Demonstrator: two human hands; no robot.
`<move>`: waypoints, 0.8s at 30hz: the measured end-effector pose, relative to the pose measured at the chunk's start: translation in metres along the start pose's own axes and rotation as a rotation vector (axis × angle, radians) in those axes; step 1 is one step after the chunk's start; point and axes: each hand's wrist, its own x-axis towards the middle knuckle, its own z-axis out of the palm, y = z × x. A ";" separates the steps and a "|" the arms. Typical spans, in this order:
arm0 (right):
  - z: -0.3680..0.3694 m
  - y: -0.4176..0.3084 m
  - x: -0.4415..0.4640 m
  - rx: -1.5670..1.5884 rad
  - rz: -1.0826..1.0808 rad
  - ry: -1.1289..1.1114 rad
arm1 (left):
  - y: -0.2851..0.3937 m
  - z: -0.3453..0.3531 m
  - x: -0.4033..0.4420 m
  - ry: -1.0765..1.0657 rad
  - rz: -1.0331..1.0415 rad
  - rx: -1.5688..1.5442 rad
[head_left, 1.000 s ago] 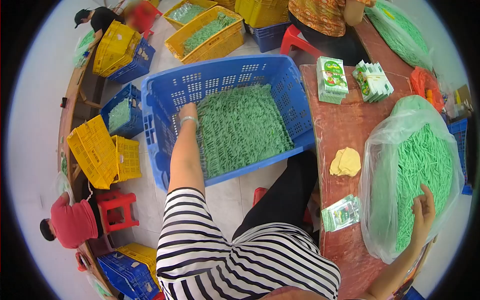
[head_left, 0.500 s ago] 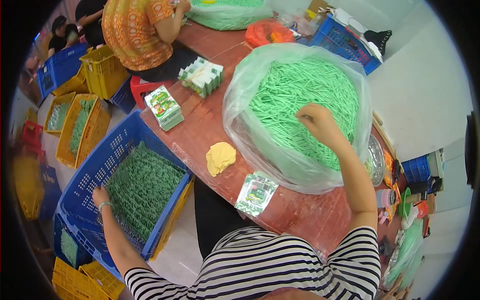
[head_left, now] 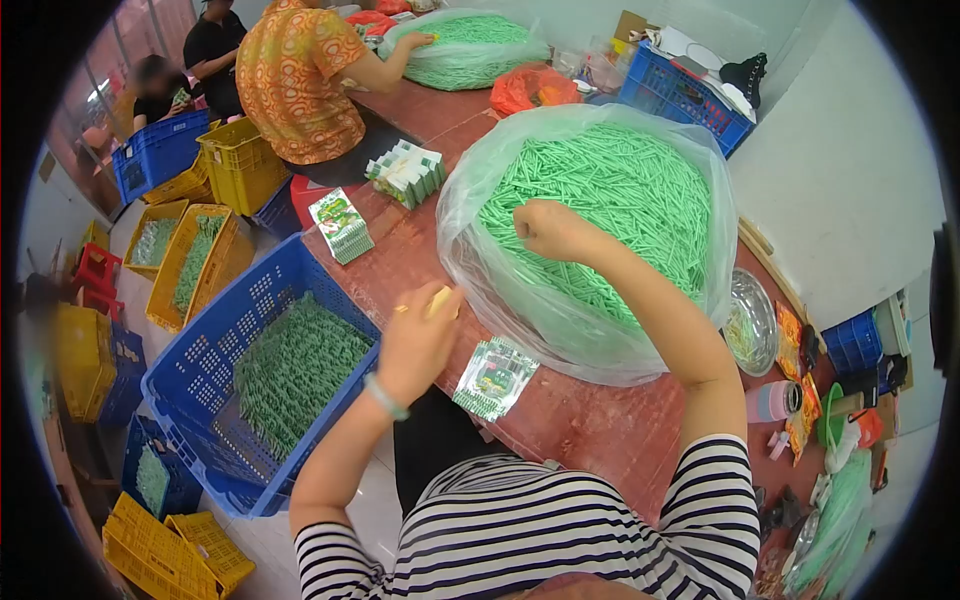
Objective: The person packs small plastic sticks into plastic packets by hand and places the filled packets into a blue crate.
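My left hand (head_left: 415,345) is at the table's near edge, fingers curled around a crumpled yellow cloth (head_left: 440,299), mostly hidden beneath them. Over the heap of thin green sticks (head_left: 630,185), my right hand (head_left: 552,230) is closed; what its fingers hold, if anything, is hidden. The sticks fill a large clear plastic bag (head_left: 470,275). Just right of my left hand lies a small pile of flat green-and-white packets (head_left: 497,378). On my left, a blue crate (head_left: 195,350) contains many small green packets (head_left: 300,365).
Stacked packets (head_left: 342,226) and a second bundle (head_left: 406,172) stand farther along the red table (head_left: 560,425). A co-worker in an orange patterned top (head_left: 298,85) sits beyond, near another bag of sticks (head_left: 470,45). A metal bowl (head_left: 752,322) and pink cup (head_left: 773,401) are on the right.
My left hand has come from the blue crate to the yellow cloth. My right hand has shifted left over the sticks. The co-worker's arm now reaches to the far bag.
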 end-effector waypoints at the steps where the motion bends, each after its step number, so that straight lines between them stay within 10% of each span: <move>1: 0.003 0.000 0.000 -0.005 -0.017 0.019 | 0.009 0.012 0.013 0.006 0.041 0.051; 11: -0.002 -0.004 0.011 -0.141 0.117 -0.161 | -0.023 0.071 0.043 -0.300 0.183 -0.037; 24: 0.005 -0.033 0.017 -0.256 0.037 -0.188 | -0.020 0.075 0.044 -0.185 0.126 -0.183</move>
